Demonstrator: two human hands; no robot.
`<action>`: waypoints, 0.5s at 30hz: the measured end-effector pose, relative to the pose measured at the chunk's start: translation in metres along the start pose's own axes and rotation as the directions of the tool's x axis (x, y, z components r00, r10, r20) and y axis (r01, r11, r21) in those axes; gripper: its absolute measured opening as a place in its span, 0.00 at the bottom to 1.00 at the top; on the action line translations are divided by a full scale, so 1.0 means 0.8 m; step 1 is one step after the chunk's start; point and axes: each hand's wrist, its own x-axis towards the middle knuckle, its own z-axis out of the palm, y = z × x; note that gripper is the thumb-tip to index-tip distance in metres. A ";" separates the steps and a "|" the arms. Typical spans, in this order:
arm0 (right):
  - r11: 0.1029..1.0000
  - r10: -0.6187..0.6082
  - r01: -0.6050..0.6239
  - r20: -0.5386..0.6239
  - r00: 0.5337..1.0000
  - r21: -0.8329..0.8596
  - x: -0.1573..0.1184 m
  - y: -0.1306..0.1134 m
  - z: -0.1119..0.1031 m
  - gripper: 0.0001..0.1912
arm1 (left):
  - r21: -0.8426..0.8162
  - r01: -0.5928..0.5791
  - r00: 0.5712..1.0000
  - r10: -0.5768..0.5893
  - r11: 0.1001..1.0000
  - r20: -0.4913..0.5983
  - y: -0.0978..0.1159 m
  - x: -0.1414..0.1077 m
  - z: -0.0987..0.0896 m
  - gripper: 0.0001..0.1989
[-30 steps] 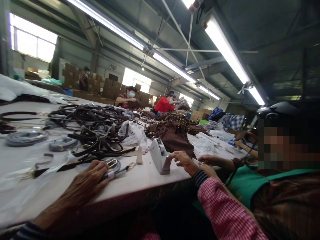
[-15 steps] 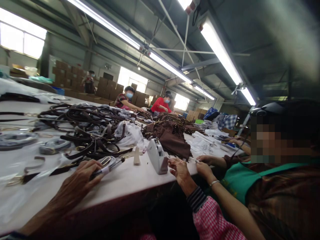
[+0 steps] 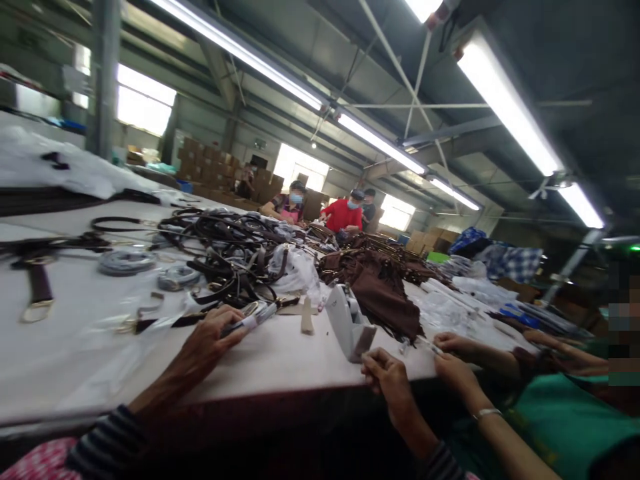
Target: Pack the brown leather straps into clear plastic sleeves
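Working remotely, I have my left hand [image 3: 213,339] gripping a coiled strap [image 3: 257,316] above the bench [image 3: 295,363] and my right hand [image 3: 389,380] curled beside the tape dispenser [image 3: 344,325], its grip unclear, while two grey coils [image 3: 127,262] look done and the dark strap heap [image 3: 225,241] seems largely uncoiled.

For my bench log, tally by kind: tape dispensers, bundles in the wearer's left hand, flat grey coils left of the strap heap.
Tape dispenser: 1
Bundle in the left hand: 1
Flat grey coils: 2
Total: 4
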 end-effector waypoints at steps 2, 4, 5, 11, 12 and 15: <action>0.999 -0.029 0.024 0.179 0.983 0.033 -0.012 -0.007 0.036 0.24 | 0.004 0.005 1.000 -0.005 1.000 -0.001 0.007 -0.001 0.001 0.19; 0.994 -0.047 0.010 0.336 0.941 0.112 -0.024 -0.015 0.090 0.23 | 0.009 0.005 1.000 -0.005 1.000 -0.008 0.010 -0.003 0.001 0.17; 0.988 -0.048 -0.016 0.396 0.917 0.155 -0.028 -0.020 0.120 0.23 | 0.013 0.002 1.000 -0.002 1.000 -0.013 0.011 -0.004 0.002 0.16; 0.943 -0.048 -0.121 0.486 0.873 0.311 -0.028 -0.033 0.251 0.20 | 0.048 -0.008 0.997 0.012 0.999 -0.076 0.008 -0.007 0.005 0.13; 0.940 -0.035 -0.135 0.481 0.876 0.314 -0.025 -0.033 0.259 0.20 | 0.053 -0.007 0.996 0.012 0.999 -0.088 0.007 -0.007 0.006 0.13; 0.940 -0.002 -0.162 0.479 0.878 0.301 -0.020 -0.031 0.269 0.19 | 0.074 -0.012 0.996 0.019 0.997 -0.092 0.006 -0.008 0.007 0.12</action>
